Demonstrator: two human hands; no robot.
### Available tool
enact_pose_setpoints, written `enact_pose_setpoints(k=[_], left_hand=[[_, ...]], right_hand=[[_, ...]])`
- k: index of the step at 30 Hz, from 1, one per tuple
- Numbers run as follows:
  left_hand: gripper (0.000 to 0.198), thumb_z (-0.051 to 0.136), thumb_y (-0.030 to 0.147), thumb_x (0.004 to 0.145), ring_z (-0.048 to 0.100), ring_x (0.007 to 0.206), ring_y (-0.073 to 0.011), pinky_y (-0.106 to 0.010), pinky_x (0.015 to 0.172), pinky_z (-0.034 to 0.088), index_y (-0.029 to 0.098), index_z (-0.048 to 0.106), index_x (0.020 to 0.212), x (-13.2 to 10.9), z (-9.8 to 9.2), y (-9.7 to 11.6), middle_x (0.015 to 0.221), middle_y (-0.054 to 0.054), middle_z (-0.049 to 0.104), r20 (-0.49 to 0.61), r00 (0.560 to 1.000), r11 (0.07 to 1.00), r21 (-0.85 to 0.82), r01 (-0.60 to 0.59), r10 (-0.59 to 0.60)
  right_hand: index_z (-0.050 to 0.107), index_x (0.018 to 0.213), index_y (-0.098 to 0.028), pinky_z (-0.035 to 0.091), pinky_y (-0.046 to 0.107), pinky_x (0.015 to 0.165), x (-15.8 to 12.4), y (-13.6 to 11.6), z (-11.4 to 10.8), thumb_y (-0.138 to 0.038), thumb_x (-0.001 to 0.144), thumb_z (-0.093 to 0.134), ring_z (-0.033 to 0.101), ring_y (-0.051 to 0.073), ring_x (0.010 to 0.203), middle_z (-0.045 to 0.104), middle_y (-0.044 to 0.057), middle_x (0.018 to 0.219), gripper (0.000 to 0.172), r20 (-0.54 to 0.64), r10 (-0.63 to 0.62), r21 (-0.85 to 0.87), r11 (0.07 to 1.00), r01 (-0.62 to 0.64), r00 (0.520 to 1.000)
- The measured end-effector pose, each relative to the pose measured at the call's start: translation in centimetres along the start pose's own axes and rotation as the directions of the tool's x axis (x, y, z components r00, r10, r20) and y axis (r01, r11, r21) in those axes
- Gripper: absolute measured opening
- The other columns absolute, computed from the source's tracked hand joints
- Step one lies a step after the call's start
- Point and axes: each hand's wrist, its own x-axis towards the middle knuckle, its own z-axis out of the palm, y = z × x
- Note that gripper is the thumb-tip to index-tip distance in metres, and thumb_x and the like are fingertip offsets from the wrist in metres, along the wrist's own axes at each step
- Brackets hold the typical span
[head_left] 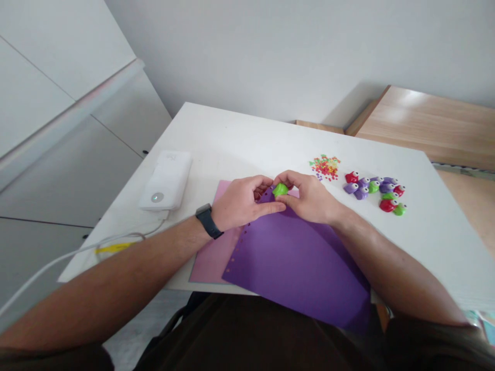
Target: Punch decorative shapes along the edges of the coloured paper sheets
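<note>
A purple sheet (301,263) with a row of small punched holes down its left edge lies slanted, its lower part hanging past the table's front edge. My right hand (309,198) is closed around a small bright green paper punch (280,190) at the sheet's upper edge. My left hand (247,201), with a dark watch on its wrist, pinches the purple sheet close beside the punch, thumb stretched toward it. The fingertips under the paper are hidden. Beneath the purple sheet is a pink sheet (209,257).
Small coloured paper bits (326,167) lie in a pile beyond my right hand. Farther right, several red, purple and green punches (373,187) with eye-like knobs sit grouped. A white power bank (167,180) with a cable and a yellow item (114,248) are at left on the white table (232,134).
</note>
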Motion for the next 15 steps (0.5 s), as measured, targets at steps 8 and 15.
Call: enact_pose_setpoints(k=[8,15], left_hand=[[0.047,0.078,0.058,0.087,0.07,0.08,-0.0195,-0.03,0.073,0.056,0.019,0.076,0.113,0.17,-0.06,0.31,0.092,-0.005,0.079,-0.008,0.999,0.991,0.125,-0.051,0.052],[0.044,0.078,0.057,0.088,0.071,0.082,-0.0208,-0.032,0.077,0.056,0.02,0.077,0.113,0.1,-0.04,0.3,0.093,-0.006,0.079,-0.013,0.997,0.986,0.149,-0.08,0.082]], right_hand=[[0.07,0.109,-0.021,0.05,0.032,0.085,-0.23,-0.29,0.13,-0.009,0.082,0.065,0.067,0.018,0.089,0.076,0.001,0.096,0.029,0.007,-0.018,-0.007,1.0,0.019,1.0],[0.07,0.109,-0.02,0.051,0.032,0.084,-0.24,-0.32,0.18,-0.011,0.083,0.066,0.068,0.018,0.088,0.076,0.001,0.095,0.027,-0.001,-0.042,-0.011,0.999,0.042,0.999]])
